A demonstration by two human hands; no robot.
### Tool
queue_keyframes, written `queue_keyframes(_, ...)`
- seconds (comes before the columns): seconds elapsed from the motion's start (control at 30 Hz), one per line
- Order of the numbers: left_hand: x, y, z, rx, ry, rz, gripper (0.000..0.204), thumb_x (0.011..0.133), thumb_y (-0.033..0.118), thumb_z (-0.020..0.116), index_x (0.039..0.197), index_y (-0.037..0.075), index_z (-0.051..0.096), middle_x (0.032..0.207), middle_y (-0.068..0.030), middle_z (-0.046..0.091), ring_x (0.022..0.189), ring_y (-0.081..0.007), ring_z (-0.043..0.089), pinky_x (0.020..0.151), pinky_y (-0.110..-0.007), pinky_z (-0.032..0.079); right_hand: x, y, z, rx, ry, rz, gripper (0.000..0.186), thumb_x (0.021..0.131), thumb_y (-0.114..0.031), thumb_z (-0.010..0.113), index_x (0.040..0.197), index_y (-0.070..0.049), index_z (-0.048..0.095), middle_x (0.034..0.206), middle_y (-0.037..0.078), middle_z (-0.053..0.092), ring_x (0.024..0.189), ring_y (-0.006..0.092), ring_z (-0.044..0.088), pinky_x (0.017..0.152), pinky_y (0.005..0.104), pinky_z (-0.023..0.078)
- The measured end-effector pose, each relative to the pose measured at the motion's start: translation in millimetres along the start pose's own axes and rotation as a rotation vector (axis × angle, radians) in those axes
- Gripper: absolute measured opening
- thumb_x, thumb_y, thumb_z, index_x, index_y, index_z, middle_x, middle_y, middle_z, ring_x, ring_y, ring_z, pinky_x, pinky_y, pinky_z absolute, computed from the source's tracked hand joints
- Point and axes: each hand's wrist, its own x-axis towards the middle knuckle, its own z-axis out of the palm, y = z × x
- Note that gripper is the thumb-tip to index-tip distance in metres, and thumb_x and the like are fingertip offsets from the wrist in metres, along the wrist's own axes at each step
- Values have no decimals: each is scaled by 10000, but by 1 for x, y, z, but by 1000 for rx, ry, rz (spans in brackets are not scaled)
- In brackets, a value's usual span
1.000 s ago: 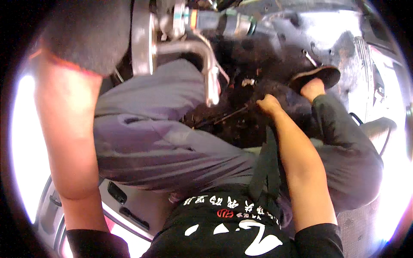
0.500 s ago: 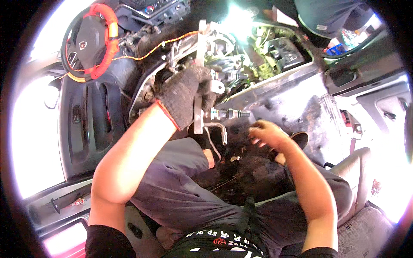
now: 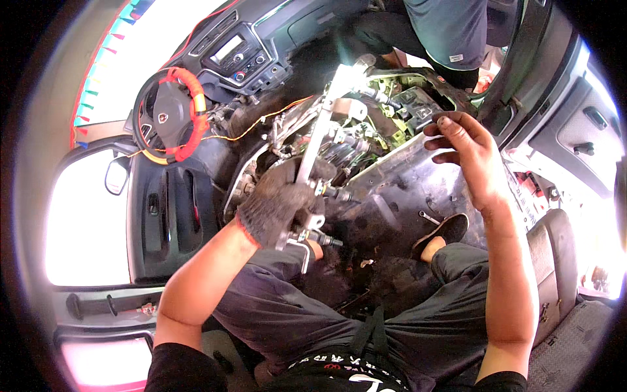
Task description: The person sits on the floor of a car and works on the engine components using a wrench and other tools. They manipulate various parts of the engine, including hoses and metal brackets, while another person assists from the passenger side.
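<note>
In a dark knitted glove, my left hand (image 3: 277, 202) is wrapped round a fuel rail (image 3: 320, 138), a long silvery bar with several injectors (image 3: 320, 236) sticking out to its right. A thin bent pipe (image 3: 304, 256) hangs at its near end. The rail slants up and away over the exposed engine (image 3: 281, 134), and my glove hides part of it. My bare right hand (image 3: 467, 147) is raised to the right of the engine bay, fingers apart, holding nothing.
A steering wheel (image 3: 166, 117) with red and orange wrap stands at the left, below the dashboard (image 3: 238, 55). An orange wire (image 3: 255, 129) runs toward the engine. Another person's leg (image 3: 450, 32) is at the far side. A wrench (image 3: 428, 215) lies beside my shoe (image 3: 450, 234).
The view has shifted, showing more dashboard. My left hand has tilted the fuel rail so its far end leans right. My right hand has risen away from the floor, its fingers spreading.
</note>
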Motion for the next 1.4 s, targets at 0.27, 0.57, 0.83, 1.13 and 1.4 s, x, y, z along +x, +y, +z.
queue_keyframes(0.27,7,-11,6,38,-114,97,441,758,2,532,1196,-17,581,853,-91,648,653,-143,619,580,-288,510,-1,16,12,61,-25,-142,417,909,-138,712,1258,2,532,1127,83,638,999,133,602,877,300,511)
queue_keyframes(0.57,11,1,29,193,-182,147,436,771,-20,552,1204,-15,595,887,-87,651,763,-158,675,664,-310,566,-16,14,-6,-52,14,-363,383,846,-158,789,1139,-3,598,1025,66,657,888,129,629,774,286,541)
queue_keyframes(0.83,14,-1,45,104,-177,177,422,731,-51,559,1148,-24,616,913,-108,673,754,-163,679,668,-317,571,-28,0,-24,532,-74,-117,428,1032,-345,506,1156,48,619,960,181,712,827,199,672,780,333,534)
queue_keyframes(1.13,22,-7,43,-290,-343,-27,583,637,-58,586,1219,-57,546,1002,-154,652,795,-280,710,645,-375,618,-37,-9,-21,842,-233,-87,388,1035,-270,477,1288,12,566,1050,206,671,876,286,673,798,399,533)
queue_keyframes(1.4,38,-26,47,-296,-379,56,485,675,32,635,1157,-22,628,1082,-118,677,961,-191,668,829,-305,549,-45,-15,-18,778,-280,-176,367,1024,-206,496,1321,3,554,1078,239,667,904,323,683,813,416,535)
